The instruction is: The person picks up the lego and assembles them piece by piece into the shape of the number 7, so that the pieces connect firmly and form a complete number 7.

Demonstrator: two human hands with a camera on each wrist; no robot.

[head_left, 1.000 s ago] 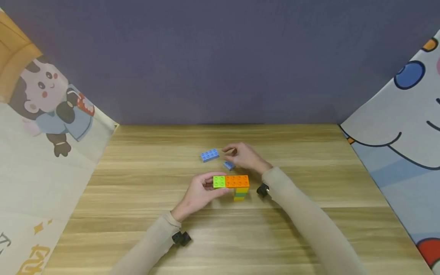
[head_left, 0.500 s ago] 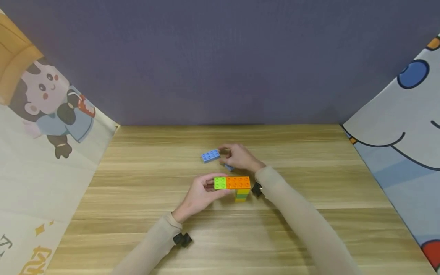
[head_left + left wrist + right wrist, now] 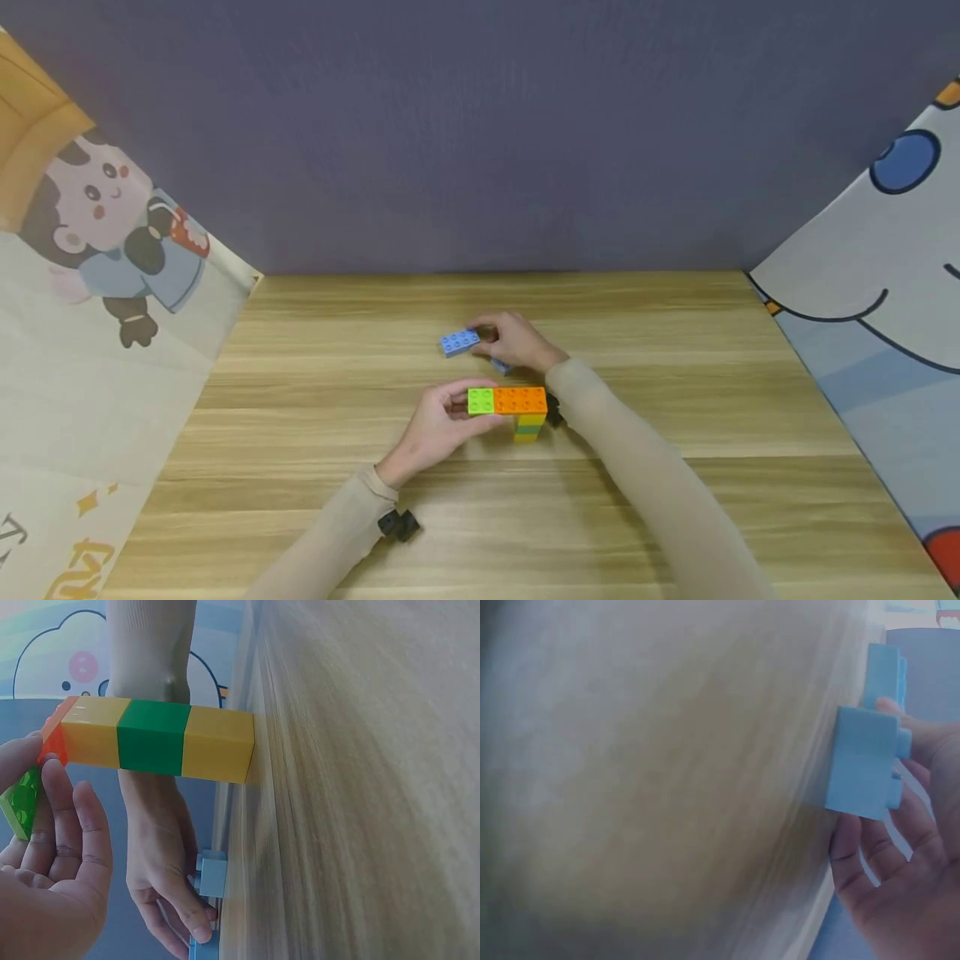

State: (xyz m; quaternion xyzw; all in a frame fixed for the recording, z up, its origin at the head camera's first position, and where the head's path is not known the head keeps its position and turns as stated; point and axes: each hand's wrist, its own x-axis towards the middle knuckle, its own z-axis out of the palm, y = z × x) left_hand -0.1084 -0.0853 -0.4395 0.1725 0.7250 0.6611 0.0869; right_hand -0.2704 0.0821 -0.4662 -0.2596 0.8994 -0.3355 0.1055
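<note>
My left hand holds the left end of a toy brick build, fingers and thumb around its lime green brick. An orange brick joins it at the right, on a standing column of yellow and green bricks. Farther back, my right hand pinches the right end of a long blue brick between thumb and fingers. A small blue brick sits on the table under that hand, partly hidden in the head view. In the left wrist view, the right thumb overlaps the long brick.
Both hands work over a wood-grain table. A dark panel rises along its back edge, with printed cartoon panels at the left and right. Each wrist wears a small black camera.
My right hand has moved left, over the small blue brick, and its fingers have come onto the long blue brick's end. The left hand keeps its hold on the build.
</note>
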